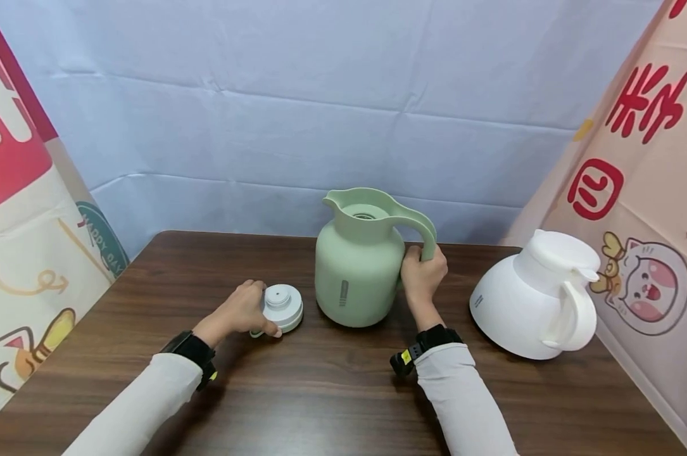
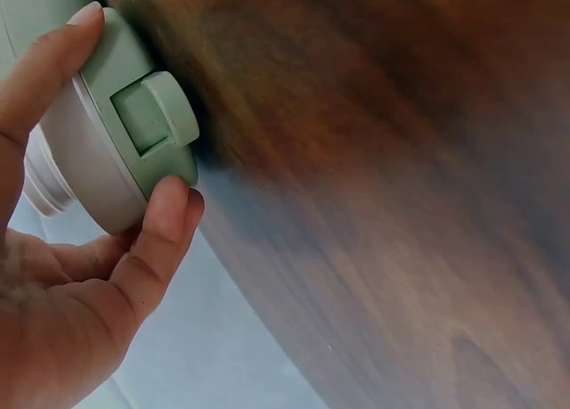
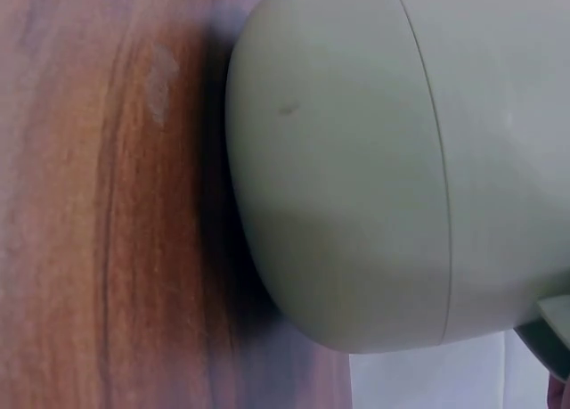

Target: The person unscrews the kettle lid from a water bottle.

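Observation:
A light green thermos jug (image 1: 354,272) stands upright on the table, its mouth uncovered and its spout pointing left. My right hand (image 1: 424,275) grips the lower part of its handle (image 1: 416,223); the right wrist view is filled by the jug's body (image 3: 356,177). Left of the jug, the white and green lid (image 1: 282,308) lies upside down, stopper part up. Thumb and fingers of my left hand (image 1: 242,310) hold it by opposite sides. In the left wrist view, a notch with a small tab shows on the lid's green rim (image 2: 114,48).
A white jug (image 1: 525,304) with its lid on stands at the right, its handle turned toward the front right. The dark wooden table (image 1: 297,399) ends at a pale cloth backdrop (image 1: 252,139). Printed cloths (image 1: 656,266) hang at both sides.

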### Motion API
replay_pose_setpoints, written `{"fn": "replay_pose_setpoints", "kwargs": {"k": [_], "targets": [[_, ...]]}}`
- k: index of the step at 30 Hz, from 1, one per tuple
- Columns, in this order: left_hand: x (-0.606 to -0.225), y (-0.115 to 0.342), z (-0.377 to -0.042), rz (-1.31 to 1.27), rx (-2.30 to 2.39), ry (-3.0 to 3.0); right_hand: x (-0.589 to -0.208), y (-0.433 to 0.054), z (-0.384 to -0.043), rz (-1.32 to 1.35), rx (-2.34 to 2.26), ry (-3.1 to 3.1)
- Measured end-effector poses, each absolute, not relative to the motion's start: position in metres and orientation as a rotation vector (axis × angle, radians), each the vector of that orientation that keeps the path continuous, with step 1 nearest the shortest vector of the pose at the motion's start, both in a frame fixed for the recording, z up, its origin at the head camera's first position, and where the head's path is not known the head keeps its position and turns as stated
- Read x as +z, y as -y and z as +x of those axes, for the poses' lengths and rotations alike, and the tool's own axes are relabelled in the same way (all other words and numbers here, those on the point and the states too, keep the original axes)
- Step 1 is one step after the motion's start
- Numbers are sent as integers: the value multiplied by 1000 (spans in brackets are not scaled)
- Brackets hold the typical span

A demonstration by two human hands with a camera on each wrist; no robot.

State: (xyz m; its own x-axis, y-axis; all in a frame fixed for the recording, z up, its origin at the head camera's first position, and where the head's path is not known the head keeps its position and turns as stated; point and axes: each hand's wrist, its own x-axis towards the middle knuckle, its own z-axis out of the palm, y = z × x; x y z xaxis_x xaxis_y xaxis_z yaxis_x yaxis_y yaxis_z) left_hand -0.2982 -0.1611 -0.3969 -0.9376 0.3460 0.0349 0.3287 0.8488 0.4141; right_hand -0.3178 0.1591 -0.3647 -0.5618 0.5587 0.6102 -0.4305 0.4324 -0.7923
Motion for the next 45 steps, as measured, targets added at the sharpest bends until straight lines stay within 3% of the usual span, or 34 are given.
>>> {"fn": "replay_pose_setpoints", "kwargs": {"k": [45], "targets": [[-393,98,-366,34,746,-2911,-368,-149,-372,-395,1263,1782]]}}
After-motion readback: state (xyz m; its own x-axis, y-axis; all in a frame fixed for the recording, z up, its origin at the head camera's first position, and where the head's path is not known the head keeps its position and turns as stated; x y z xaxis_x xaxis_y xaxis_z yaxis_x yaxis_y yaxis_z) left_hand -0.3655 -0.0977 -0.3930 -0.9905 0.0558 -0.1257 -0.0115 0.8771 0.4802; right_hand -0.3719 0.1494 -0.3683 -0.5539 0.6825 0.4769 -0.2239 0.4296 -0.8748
